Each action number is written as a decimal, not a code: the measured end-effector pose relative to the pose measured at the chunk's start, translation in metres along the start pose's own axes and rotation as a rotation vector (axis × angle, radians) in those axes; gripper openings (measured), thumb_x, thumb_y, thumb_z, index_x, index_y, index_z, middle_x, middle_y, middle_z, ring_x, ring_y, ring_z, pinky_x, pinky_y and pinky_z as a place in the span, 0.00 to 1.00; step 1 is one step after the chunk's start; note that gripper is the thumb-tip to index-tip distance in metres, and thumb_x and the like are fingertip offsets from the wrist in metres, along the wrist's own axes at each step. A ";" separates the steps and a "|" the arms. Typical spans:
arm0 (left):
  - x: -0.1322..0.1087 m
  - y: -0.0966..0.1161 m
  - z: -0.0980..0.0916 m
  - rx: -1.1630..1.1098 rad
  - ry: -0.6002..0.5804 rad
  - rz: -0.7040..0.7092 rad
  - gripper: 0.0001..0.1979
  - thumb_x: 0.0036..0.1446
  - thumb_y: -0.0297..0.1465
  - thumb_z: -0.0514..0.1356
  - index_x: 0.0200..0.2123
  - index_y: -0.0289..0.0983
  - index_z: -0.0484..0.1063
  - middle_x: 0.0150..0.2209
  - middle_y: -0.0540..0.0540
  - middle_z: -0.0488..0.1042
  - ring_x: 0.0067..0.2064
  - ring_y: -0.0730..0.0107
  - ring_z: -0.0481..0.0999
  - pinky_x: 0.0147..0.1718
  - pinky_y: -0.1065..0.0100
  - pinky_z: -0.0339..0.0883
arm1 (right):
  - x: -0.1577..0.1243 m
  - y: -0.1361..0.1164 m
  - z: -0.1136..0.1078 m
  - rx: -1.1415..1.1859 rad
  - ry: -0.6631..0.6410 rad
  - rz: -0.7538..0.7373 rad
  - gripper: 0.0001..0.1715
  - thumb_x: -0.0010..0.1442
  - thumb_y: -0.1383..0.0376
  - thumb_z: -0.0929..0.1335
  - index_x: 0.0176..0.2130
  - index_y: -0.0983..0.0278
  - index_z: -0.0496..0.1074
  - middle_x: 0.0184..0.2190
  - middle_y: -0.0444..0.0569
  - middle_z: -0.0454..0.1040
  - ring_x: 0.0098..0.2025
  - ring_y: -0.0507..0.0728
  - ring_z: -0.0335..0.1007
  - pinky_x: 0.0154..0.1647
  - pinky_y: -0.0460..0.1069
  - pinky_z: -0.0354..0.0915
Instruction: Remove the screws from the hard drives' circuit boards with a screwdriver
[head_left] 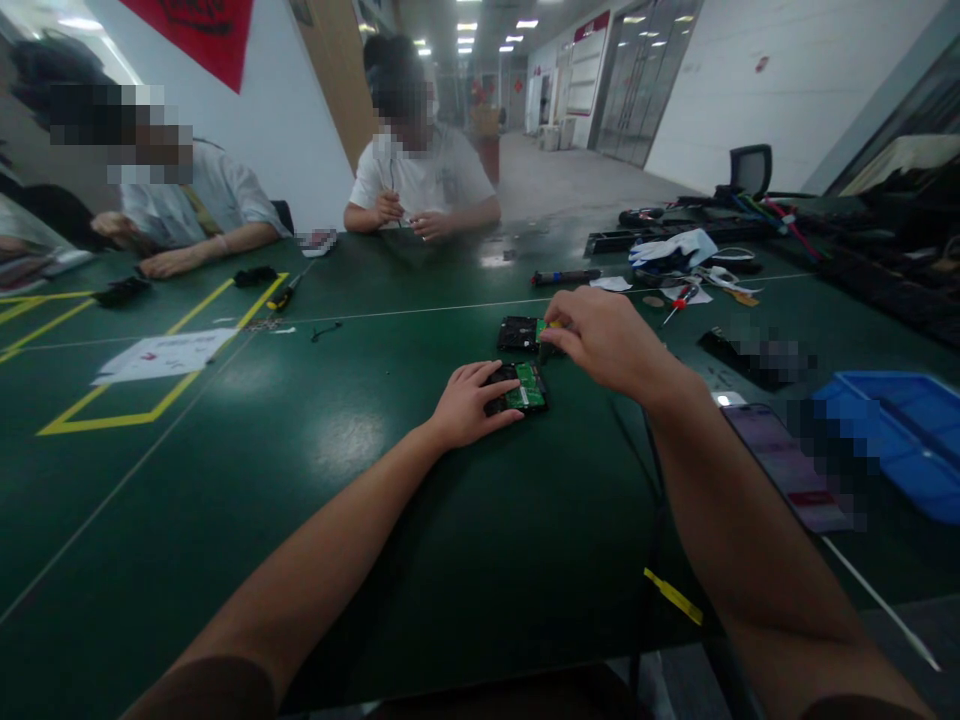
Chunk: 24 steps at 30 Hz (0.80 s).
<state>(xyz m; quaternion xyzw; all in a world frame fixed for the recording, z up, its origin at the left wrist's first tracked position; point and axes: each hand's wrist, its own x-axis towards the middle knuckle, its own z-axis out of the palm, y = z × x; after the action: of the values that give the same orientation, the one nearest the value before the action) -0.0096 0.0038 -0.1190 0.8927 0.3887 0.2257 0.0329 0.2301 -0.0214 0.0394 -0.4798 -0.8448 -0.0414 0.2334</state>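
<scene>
My left hand [474, 405] rests over a hard drive [529, 388], its fingers across the black case and the thumb along the near edge. The drive's green circuit board faces up. Just above the drive, my right hand [600, 335] is closed in a pinch around a screwdriver, of which a bit of yellow handle [556, 324] shows. The screwdriver's tip points down and is hard to make out. Beyond the first drive lies a second hard drive [517, 333], black with a green part, partly hidden behind my right fingers.
At right are a phone [787, 465], a blue tray [900, 430], a red screwdriver [681, 300], gloves [675, 248] and cables. A yellow strip [673, 596] lies near the front edge. Paper [169, 355] and a yellow-black screwdriver [283, 292] lie left. Two people sit across the table.
</scene>
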 end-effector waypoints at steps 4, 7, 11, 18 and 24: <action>0.000 -0.001 0.002 0.002 -0.004 -0.003 0.30 0.60 0.54 0.61 0.61 0.49 0.72 0.69 0.42 0.63 0.67 0.46 0.62 0.63 0.41 0.56 | 0.000 0.000 0.000 0.002 0.006 -0.016 0.11 0.67 0.58 0.67 0.41 0.61 0.77 0.38 0.53 0.77 0.41 0.62 0.70 0.44 0.55 0.62; 0.000 -0.002 0.001 -0.001 -0.007 -0.001 0.30 0.60 0.54 0.61 0.61 0.49 0.72 0.69 0.42 0.63 0.67 0.46 0.62 0.64 0.42 0.56 | -0.001 0.001 0.000 0.016 -0.005 -0.031 0.11 0.68 0.61 0.66 0.42 0.62 0.78 0.41 0.54 0.78 0.44 0.62 0.71 0.46 0.55 0.63; 0.000 -0.001 0.000 -0.008 -0.008 -0.002 0.31 0.59 0.56 0.61 0.61 0.49 0.73 0.69 0.42 0.63 0.68 0.46 0.62 0.64 0.43 0.55 | -0.001 0.004 -0.001 0.006 -0.013 -0.015 0.10 0.66 0.65 0.66 0.42 0.63 0.77 0.41 0.55 0.79 0.44 0.63 0.72 0.47 0.55 0.63; 0.000 -0.002 -0.001 -0.015 -0.027 -0.006 0.31 0.60 0.56 0.59 0.62 0.49 0.72 0.70 0.43 0.61 0.68 0.46 0.61 0.65 0.43 0.55 | -0.001 0.003 -0.004 0.008 -0.013 0.007 0.08 0.65 0.66 0.67 0.44 0.63 0.75 0.39 0.53 0.78 0.40 0.62 0.72 0.43 0.54 0.62; 0.000 0.000 -0.005 -0.025 -0.049 -0.008 0.25 0.68 0.50 0.52 0.63 0.50 0.71 0.70 0.44 0.61 0.68 0.48 0.60 0.64 0.43 0.54 | -0.001 -0.002 -0.004 -0.031 -0.006 0.019 0.08 0.65 0.60 0.69 0.40 0.62 0.76 0.37 0.53 0.77 0.39 0.61 0.70 0.41 0.54 0.60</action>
<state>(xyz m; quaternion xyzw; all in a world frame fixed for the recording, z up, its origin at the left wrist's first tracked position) -0.0120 0.0035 -0.1144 0.8960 0.3883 0.2086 0.0545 0.2306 -0.0241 0.0429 -0.4913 -0.8402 -0.0510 0.2240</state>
